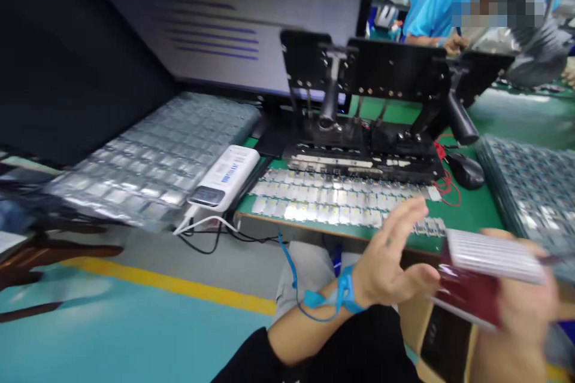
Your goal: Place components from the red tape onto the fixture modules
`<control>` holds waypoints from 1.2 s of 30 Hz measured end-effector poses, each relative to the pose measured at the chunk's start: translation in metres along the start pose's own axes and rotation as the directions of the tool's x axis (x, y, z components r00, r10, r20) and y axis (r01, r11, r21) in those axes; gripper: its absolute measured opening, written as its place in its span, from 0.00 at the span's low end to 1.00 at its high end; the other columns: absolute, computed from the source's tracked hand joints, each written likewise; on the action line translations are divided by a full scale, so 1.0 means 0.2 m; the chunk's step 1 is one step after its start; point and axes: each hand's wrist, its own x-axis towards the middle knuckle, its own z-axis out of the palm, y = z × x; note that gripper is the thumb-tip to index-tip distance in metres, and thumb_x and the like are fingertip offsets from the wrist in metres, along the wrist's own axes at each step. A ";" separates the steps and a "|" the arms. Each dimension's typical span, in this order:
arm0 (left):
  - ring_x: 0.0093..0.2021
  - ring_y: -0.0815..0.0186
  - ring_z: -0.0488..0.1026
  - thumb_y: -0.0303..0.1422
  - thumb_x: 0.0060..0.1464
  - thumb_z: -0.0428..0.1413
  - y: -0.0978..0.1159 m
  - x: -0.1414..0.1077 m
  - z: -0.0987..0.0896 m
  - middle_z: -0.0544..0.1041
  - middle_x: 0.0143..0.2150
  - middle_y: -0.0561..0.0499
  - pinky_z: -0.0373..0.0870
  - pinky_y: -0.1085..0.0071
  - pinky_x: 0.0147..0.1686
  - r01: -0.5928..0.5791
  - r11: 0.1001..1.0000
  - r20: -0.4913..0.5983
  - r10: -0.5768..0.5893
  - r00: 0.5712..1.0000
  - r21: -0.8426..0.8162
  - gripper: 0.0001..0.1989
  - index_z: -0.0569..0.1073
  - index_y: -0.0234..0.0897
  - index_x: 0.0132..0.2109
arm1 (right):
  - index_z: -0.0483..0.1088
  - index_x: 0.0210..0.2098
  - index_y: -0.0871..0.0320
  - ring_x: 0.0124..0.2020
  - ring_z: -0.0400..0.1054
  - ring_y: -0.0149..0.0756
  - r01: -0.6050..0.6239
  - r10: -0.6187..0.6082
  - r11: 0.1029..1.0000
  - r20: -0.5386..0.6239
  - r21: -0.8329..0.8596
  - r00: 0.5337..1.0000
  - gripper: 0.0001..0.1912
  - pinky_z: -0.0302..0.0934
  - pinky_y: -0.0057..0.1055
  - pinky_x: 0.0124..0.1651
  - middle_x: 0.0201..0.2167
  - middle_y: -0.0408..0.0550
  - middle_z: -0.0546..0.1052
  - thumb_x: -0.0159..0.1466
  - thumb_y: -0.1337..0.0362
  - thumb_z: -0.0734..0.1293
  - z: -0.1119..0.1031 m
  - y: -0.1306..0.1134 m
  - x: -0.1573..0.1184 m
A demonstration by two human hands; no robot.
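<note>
In the head view, a dark red packet (469,294) is held by the right hand (527,305) at the lower right, just in front of the green tabletop (487,209); a white ribbed piece (494,256) is seen lying over its upper part. The right hand is blurred, and its exact finger placement cannot be told. The left hand (389,263) is held open and empty, its fingers raised toward the rows of pale boards (332,197) and its thumb pointed at the packet; whether the packet is touched by the thumb cannot be told. A blue strap (345,290) is worn on the left wrist. Behind the boards, a black fixture (363,155) with handles is set on the tabletop, flanked by stacked clear trays (148,161) at left and a black mouse (466,170) at right. Farther back, a co-worker in blue (431,3) is seen.
</note>
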 end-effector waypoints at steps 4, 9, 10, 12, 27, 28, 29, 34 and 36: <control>0.58 0.58 0.71 0.50 0.64 0.50 0.02 -0.01 -0.09 0.72 0.57 0.40 0.71 0.58 0.58 0.015 0.998 0.018 -0.013 1.000 -0.068 0.27 0.62 0.39 0.62 | 0.56 0.24 0.58 0.27 0.61 0.25 0.039 0.049 0.968 0.336 -0.249 0.941 0.20 0.62 0.24 0.30 0.26 0.41 0.65 0.56 0.67 0.73 0.12 0.18 -0.32; 0.50 0.67 0.73 0.37 0.65 0.55 -0.01 -0.05 -0.15 0.75 0.47 0.48 0.72 0.68 0.52 0.065 0.997 -0.013 -0.065 0.998 0.049 0.13 0.67 0.40 0.54 | 0.54 0.30 0.58 0.29 0.56 0.22 0.017 0.118 0.974 0.568 -0.226 0.814 0.15 0.57 0.20 0.31 0.30 0.40 0.60 0.64 0.67 0.67 0.13 0.26 -0.39; 0.49 0.68 0.74 0.35 0.64 0.55 -0.01 -0.06 -0.16 0.75 0.47 0.49 0.72 0.69 0.51 0.086 0.992 -0.008 -0.086 0.996 0.087 0.13 0.67 0.40 0.54 | 0.56 0.32 0.57 0.28 0.56 0.21 -0.024 0.146 0.977 0.583 -0.212 0.800 0.12 0.56 0.20 0.30 0.32 0.40 0.60 0.64 0.67 0.67 0.11 0.25 -0.38; 0.46 0.69 0.75 0.34 0.63 0.57 0.01 -0.07 -0.17 0.76 0.46 0.50 0.73 0.72 0.48 0.132 0.981 0.014 -0.135 0.991 0.143 0.13 0.67 0.40 0.53 | 0.62 0.38 0.54 0.27 0.55 0.21 -0.132 0.199 0.979 0.600 -0.154 0.775 0.06 0.56 0.21 0.27 0.37 0.41 0.61 0.65 0.65 0.66 0.06 0.21 -0.35; 0.42 0.68 0.78 0.30 0.61 0.58 0.02 -0.17 -0.19 0.80 0.43 0.51 0.76 0.71 0.43 0.308 0.926 0.107 -0.336 0.936 0.216 0.10 0.71 0.40 0.49 | 0.71 0.39 0.50 0.26 0.71 0.24 0.093 -0.125 0.992 0.502 0.087 0.856 0.09 0.72 0.24 0.27 0.30 0.39 0.65 0.63 0.55 0.70 0.15 0.10 -0.24; 0.42 0.68 0.79 0.29 0.61 0.58 0.02 -0.18 -0.19 0.80 0.43 0.51 0.76 0.71 0.42 0.304 0.929 0.105 -0.331 0.938 0.211 0.09 0.71 0.40 0.49 | 0.70 0.38 0.51 0.27 0.72 0.25 0.154 -0.161 0.987 0.458 0.053 0.874 0.10 0.74 0.25 0.29 0.31 0.39 0.66 0.62 0.55 0.71 0.16 0.11 -0.25; 0.41 0.69 0.79 0.29 0.61 0.58 0.02 -0.19 -0.19 0.80 0.42 0.52 0.76 0.72 0.42 0.295 0.933 0.106 -0.322 0.941 0.208 0.09 0.71 0.40 0.49 | 0.69 0.38 0.52 0.28 0.73 0.25 0.207 -0.195 0.978 0.423 0.018 0.885 0.11 0.76 0.27 0.32 0.31 0.39 0.68 0.61 0.55 0.71 0.17 0.12 -0.26; 0.41 0.71 0.78 0.26 0.61 0.57 0.03 -0.18 -0.18 0.80 0.41 0.53 0.77 0.75 0.43 0.232 0.958 0.130 -0.255 0.958 0.168 0.09 0.71 0.39 0.48 | 0.68 0.41 0.54 0.31 0.74 0.26 0.313 -0.282 0.950 0.393 -0.016 0.875 0.14 0.79 0.31 0.37 0.32 0.38 0.72 0.59 0.65 0.74 0.18 0.13 -0.28; 0.42 0.72 0.78 0.25 0.60 0.57 0.03 -0.17 -0.18 0.79 0.41 0.53 0.76 0.76 0.44 0.210 0.966 0.133 -0.230 0.964 0.151 0.09 0.71 0.38 0.48 | 0.67 0.42 0.53 0.30 0.75 0.27 0.338 -0.302 0.941 0.400 -0.021 0.865 0.16 0.79 0.31 0.35 0.32 0.38 0.73 0.58 0.68 0.74 0.18 0.13 -0.29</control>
